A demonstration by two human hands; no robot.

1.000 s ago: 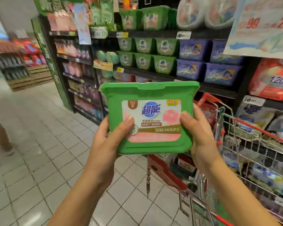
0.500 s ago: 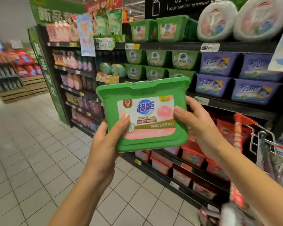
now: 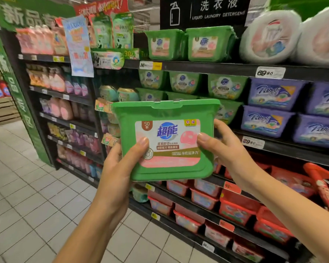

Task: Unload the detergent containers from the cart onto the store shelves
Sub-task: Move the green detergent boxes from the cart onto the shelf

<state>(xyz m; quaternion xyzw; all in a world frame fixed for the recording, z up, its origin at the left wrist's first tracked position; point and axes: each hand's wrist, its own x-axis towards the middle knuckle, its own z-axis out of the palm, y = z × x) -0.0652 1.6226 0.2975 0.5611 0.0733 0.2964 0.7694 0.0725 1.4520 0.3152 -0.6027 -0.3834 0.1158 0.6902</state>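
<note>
A green detergent container (image 3: pixel 165 112) with a white and pink label is held up in front of the store shelves (image 3: pixel 207 66), lid facing me. My left hand (image 3: pixel 120 168) grips its left side, thumb pressed on the label. My right hand (image 3: pixel 224 149) grips its right side, thumb on the label's edge. Matching green containers (image 3: pixel 207 44) stand on the top shelf behind it. The cart is almost out of view; only a red part (image 3: pixel 323 185) shows at the right edge.
Purple boxes (image 3: pixel 273 109) fill the shelf to the right, red tubs (image 3: pixel 234 211) the lower shelves, white round packs (image 3: pixel 270 37) the top right. Pink refill bags (image 3: pixel 51 80) line the left shelves. The tiled floor (image 3: pixel 27 196) lies open at left.
The view has turned from the cart to the shelves, and the shelves are closer. Both hands keep the same grip on the green container, now raised toward the upper shelves.
</note>
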